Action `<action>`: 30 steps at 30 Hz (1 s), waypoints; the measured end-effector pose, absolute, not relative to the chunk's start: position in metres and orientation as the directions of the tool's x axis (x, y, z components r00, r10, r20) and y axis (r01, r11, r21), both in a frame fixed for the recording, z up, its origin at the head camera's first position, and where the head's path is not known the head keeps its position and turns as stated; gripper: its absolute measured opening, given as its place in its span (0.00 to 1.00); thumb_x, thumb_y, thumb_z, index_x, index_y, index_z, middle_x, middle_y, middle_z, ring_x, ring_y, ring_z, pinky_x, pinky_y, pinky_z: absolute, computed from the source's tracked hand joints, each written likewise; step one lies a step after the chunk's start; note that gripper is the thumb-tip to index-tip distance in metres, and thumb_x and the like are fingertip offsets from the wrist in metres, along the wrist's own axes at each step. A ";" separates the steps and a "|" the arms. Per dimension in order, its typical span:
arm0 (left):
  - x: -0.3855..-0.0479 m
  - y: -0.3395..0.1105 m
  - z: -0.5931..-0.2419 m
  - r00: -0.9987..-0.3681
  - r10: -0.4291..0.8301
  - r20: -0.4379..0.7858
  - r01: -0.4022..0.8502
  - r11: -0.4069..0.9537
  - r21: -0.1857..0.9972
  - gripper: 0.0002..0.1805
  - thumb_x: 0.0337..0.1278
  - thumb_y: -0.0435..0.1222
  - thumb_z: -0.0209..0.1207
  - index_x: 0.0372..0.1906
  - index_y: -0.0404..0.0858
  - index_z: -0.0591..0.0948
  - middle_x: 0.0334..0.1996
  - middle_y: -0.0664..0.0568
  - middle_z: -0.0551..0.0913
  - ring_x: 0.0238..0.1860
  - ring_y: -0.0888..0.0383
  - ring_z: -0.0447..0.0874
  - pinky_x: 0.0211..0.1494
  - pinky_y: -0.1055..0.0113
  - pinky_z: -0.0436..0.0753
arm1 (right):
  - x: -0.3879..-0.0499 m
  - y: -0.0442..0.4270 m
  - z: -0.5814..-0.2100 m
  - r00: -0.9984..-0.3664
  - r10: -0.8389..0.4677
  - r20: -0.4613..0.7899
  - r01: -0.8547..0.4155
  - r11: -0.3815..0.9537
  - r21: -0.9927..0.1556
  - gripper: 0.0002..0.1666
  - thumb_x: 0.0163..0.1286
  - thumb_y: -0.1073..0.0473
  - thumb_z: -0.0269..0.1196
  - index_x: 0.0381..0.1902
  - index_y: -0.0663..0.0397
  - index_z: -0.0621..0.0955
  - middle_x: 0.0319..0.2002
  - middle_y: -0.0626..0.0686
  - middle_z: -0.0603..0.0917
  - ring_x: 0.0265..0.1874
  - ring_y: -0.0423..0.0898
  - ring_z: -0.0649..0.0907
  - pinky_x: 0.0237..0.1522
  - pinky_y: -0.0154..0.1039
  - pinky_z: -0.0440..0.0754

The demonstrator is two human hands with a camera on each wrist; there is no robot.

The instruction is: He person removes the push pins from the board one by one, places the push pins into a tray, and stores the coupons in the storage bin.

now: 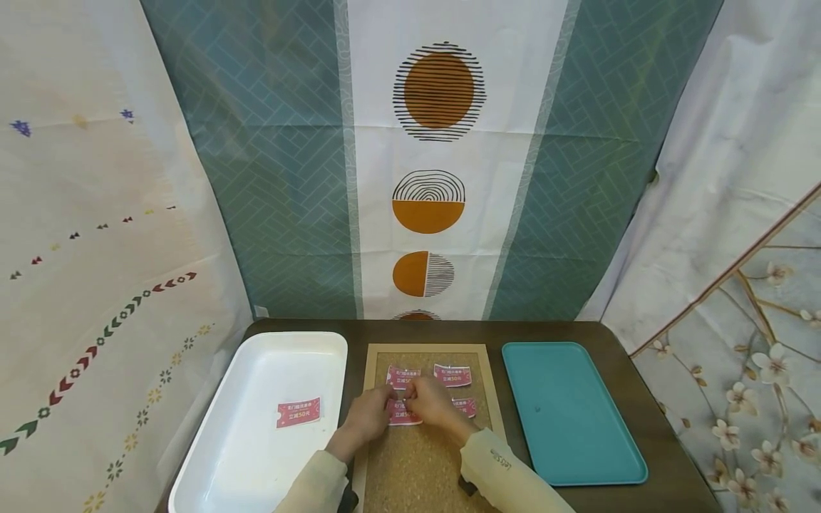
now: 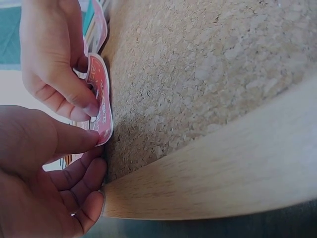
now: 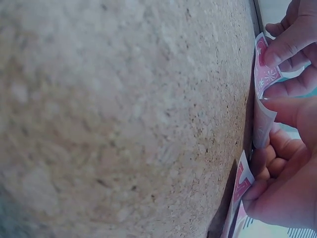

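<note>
Both hands work at a pink printed coupon (image 1: 404,413), the lower left one on the cork board (image 1: 430,470). My left hand (image 1: 370,413) pinches the coupon's left end, its thumb on the printed face in the left wrist view. From the right, my right hand (image 1: 431,400) reaches over the same coupon. Its thumb and finger pinch a small pale pin-like piece (image 2: 93,119) against the paper, mostly hidden by the fingertips. More coupons are on the board: one at upper left (image 1: 400,375), one at upper right (image 1: 452,375) and a partly covered one (image 1: 465,407) at lower right.
A white tray (image 1: 256,456) stands left of the board with one pink coupon (image 1: 298,412) in it. On the right lies a teal tray (image 1: 571,413). The board has a raised wooden frame (image 1: 494,399) and rests on a dark brown table (image 1: 667,442). Patterned curtains surround the table.
</note>
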State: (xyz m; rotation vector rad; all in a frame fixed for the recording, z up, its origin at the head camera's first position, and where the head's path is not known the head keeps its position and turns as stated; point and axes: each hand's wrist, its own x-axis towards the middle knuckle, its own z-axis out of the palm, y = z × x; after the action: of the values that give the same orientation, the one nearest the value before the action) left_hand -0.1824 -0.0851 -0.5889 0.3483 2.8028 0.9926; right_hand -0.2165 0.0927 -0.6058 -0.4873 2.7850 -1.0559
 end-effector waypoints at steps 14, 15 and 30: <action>-0.185 -0.085 -0.591 -0.962 0.268 -0.048 0.182 0.764 0.618 0.08 0.71 0.31 0.62 0.50 0.34 0.85 0.34 0.48 0.86 0.30 0.57 0.78 0.32 0.63 0.80 | -0.216 0.093 -0.604 -0.941 -0.333 -0.055 -0.214 0.715 -0.666 0.04 0.67 0.65 0.72 0.35 0.54 0.85 0.25 0.45 0.80 0.23 0.39 0.77 0.24 0.33 0.76; -0.184 -0.085 -0.591 -0.962 0.267 -0.053 0.177 0.762 0.623 0.08 0.71 0.31 0.62 0.50 0.35 0.85 0.34 0.48 0.86 0.31 0.57 0.78 0.32 0.64 0.80 | -0.215 0.093 -0.604 -0.939 -0.341 -0.048 -0.228 0.720 -0.655 0.04 0.67 0.65 0.72 0.35 0.54 0.85 0.25 0.45 0.80 0.24 0.39 0.77 0.25 0.33 0.76; -0.182 -0.085 -0.594 -0.959 0.284 -0.012 0.216 0.756 0.617 0.07 0.71 0.30 0.61 0.49 0.34 0.85 0.35 0.47 0.87 0.31 0.57 0.79 0.33 0.61 0.81 | -0.209 0.089 -0.607 -0.856 -0.501 0.128 -0.516 0.846 -0.133 0.08 0.72 0.53 0.69 0.35 0.48 0.83 0.32 0.45 0.84 0.40 0.47 0.83 0.55 0.47 0.81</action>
State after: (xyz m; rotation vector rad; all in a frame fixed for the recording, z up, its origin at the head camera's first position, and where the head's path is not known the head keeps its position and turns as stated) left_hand -0.1825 -0.0852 -0.5943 0.4065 2.8454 0.9802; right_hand -0.2091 0.0889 -0.6066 -0.8564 3.1037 -0.2636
